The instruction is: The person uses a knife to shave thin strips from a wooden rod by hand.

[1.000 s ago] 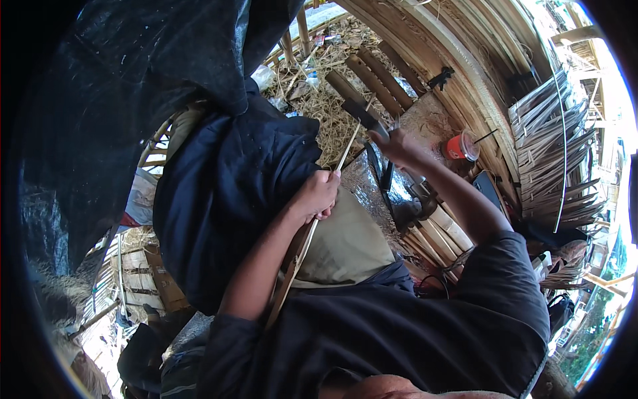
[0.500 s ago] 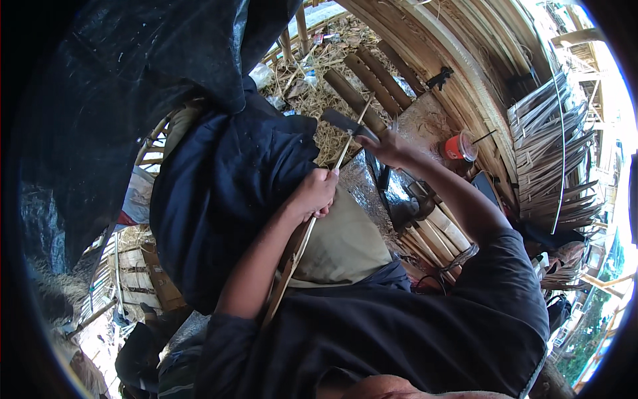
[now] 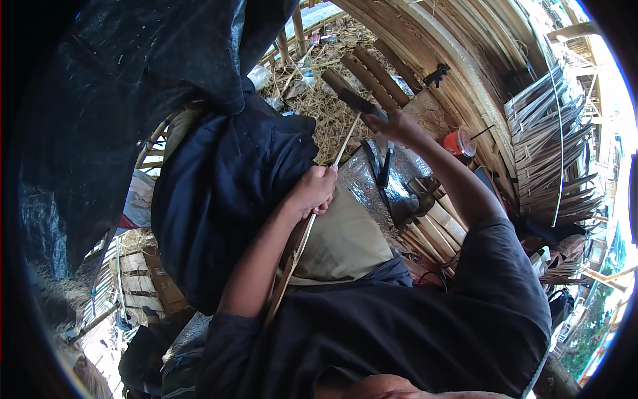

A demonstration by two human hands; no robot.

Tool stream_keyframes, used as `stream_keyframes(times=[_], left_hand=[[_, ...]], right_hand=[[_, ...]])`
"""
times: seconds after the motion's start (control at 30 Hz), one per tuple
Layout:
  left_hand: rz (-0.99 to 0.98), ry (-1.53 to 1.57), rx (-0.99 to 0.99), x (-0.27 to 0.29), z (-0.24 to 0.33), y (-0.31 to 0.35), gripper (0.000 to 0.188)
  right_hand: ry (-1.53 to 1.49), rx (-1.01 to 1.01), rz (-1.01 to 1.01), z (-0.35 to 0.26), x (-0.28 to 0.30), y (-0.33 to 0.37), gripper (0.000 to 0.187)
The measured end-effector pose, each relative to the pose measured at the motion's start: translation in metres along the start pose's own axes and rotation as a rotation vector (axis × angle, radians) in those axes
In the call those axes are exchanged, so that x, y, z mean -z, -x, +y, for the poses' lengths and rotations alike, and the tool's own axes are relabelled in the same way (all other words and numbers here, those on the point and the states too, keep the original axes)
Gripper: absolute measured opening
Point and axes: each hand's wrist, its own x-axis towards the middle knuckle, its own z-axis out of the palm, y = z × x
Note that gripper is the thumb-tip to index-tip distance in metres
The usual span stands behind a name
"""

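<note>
"Starting and ending with the head view, since it's the only one: any writing there?"

"Pale marks on the red cup with a clear lid [image 3: 458, 142], beyond the right forearm, but too small to read."

"And the left hand [image 3: 315, 191]?"

"Closed in a fist around a long, thin, pale strip of split wood or bamboo [image 3: 348, 137]. The strip slants from the dark shirt [image 3: 399, 332] up past the khaki cloth on the lap [image 3: 339, 246], through the fist, to its upper end at the other hand's tool."

"So the right hand [image 3: 399, 128]?"

"Fingers wrapped round a flat, dark, blade-like tool [image 3: 356, 100]. Whether its edge touches the strip, I can't tell."

"Anything near?"

"A black-handled tool [image 3: 387, 167] on a silvery sheet [image 3: 357, 174], below the right hand, and split bamboo pieces [image 3: 444, 228] nearer the body."
</note>
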Motion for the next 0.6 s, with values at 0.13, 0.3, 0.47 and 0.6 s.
stream_keyframes(times=[0.13, 0.3, 0.47, 0.6], left_hand=[[0.021, -0.048, -0.015, 0.001, -0.006, -0.007, 0.043], [-0.009, 0.02, -0.033, 0.003, -0.004, -0.001, 0.036], [-0.011, -0.038, -0.005, -0.001, -0.004, 0.002, 0.036], [-0.014, 0.034, 0.015, 0.0, -0.001, 0.001, 0.035]], right_hand=[[0.045, 0.201, 0.102, -0.017, -0.024, 0.037, 0.065], [0.001, 0.068, 0.032, -0.008, 0.01, 0.026, 0.066], [0.058, -0.037, -0.024, 0.016, 0.0, 0.022, 0.074], [0.047, 0.063, 0.096, 0.023, -0.018, 0.019, 0.082]])
